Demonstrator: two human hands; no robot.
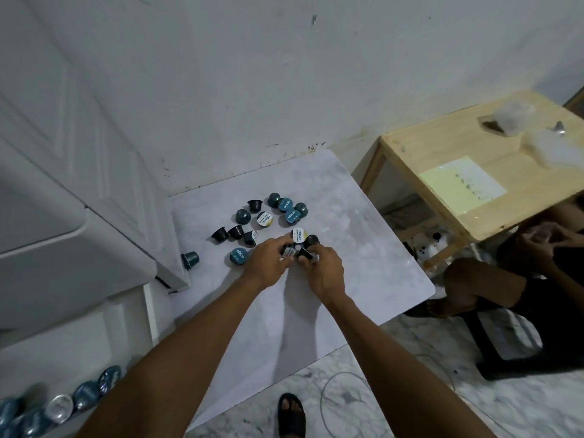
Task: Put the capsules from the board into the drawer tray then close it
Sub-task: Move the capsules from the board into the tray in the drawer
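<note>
Several teal and black coffee capsules (286,205) lie scattered on a pale marble-look board (363,248) on the floor. My left hand (268,263) curls its fingers round black capsules (287,251) near the board's middle. Beside it my right hand (324,270) pinches another black capsule (305,253). One teal capsule (189,260) lies at the board's left edge against the white cabinet. The drawer tray (60,409) shows at the bottom left with several teal and silver capsules in it.
A white cabinet (63,248) stands on the left. A wooden stool-table (474,172) with a paper sheet and plastic bags is at the right. Another person (521,279) sits under it on the floor. My sandalled foot (291,412) and a thin cable lie below the board.
</note>
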